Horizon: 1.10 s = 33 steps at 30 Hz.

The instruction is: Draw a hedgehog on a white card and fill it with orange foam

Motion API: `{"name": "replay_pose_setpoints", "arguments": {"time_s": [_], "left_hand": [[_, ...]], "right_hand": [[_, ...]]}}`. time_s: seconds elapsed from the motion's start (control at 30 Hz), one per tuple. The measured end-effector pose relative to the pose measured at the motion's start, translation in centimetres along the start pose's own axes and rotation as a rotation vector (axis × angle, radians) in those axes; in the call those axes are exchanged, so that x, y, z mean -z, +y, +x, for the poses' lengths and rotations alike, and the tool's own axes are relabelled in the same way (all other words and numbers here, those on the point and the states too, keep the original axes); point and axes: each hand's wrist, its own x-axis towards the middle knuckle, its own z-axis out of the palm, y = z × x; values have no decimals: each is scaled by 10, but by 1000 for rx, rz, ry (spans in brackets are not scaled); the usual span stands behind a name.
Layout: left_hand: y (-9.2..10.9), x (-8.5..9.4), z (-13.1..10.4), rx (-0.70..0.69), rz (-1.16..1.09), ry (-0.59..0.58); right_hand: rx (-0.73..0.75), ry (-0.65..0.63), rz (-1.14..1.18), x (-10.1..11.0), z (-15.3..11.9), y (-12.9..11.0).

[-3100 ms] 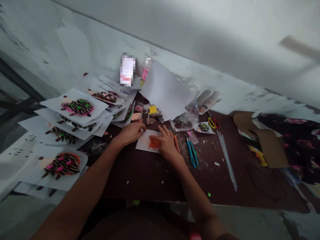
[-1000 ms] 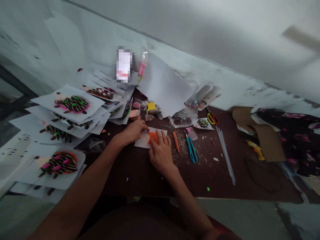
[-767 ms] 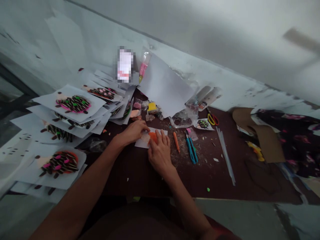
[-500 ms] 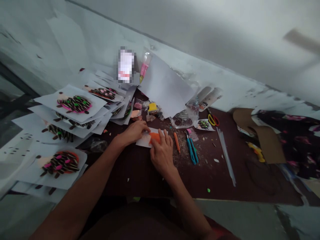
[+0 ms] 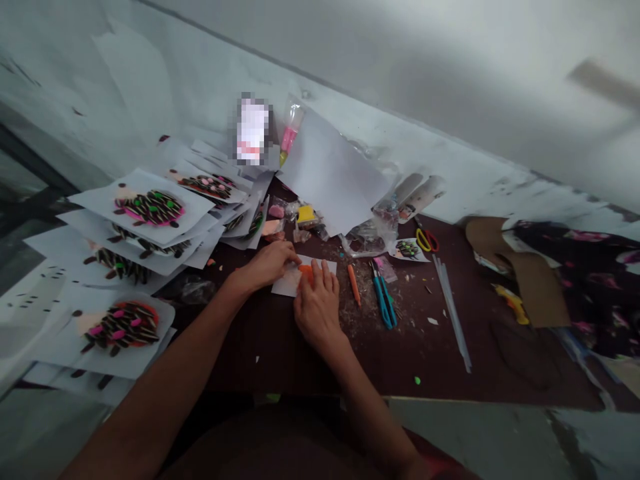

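Note:
A small white card [image 5: 283, 287] lies on the dark table under both hands. On it is a flattened patch of orange modelling clay [image 5: 305, 271], with a paler beige patch [image 5: 292, 275] at its left. My left hand [image 5: 273, 263] has its fingers bent down and gathered on the card's upper left side, holding it; the fingertips are partly hidden. My right hand [image 5: 319, 303] lies palm down with its fingers outstretched, fingertips touching the orange clay and covering much of it. Right of this hand lie an orange stick-like tool [image 5: 354, 285] and teal-handled pliers or snips [image 5: 384, 298].
Stacked white sheets with clay hedgehogs [image 5: 150, 207] fill the left side. Behind the hands are clay packets [image 5: 306, 215], a blank sheet [image 5: 333, 170] and a blurred bright screen [image 5: 253, 130]. Scissors [image 5: 426, 239], clear sticks [image 5: 454, 317] and a yellow glue gun [image 5: 513, 303] lie rightward.
My right hand has shifted slightly left over the orange clay, baring more of the card's right edge. The left hand and the card have stayed in place.

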Motion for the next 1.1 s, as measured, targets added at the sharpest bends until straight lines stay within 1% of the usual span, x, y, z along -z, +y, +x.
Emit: {"name": "replay_pose_setpoints", "arguments": {"time_s": [0.17, 0.27, 0.4, 0.6, 0.77, 0.93, 1.1], "left_hand": [[-1, -1, 1, 22, -17, -14], [-1, 0, 1, 15, -9, -10], [0, 1, 1, 16, -5, -23], [1, 0, 1, 17, -1, -19], [5, 4, 1, 49, 10, -57], [4, 1, 0, 15, 21, -3], [-1, -2, 0, -10, -3, 17]], "right_hand": [[-30, 13, 14, 6, -6, 2], [-32, -11, 8, 7, -10, 2], [-36, -31, -6, 5, -10, -2], [-22, -8, -10, -3, -9, -6], [-21, 4, -7, 0, -12, -4], [-48, -4, -7, 3, -17, -2], [-25, -13, -16, -1, -17, -5]]}}
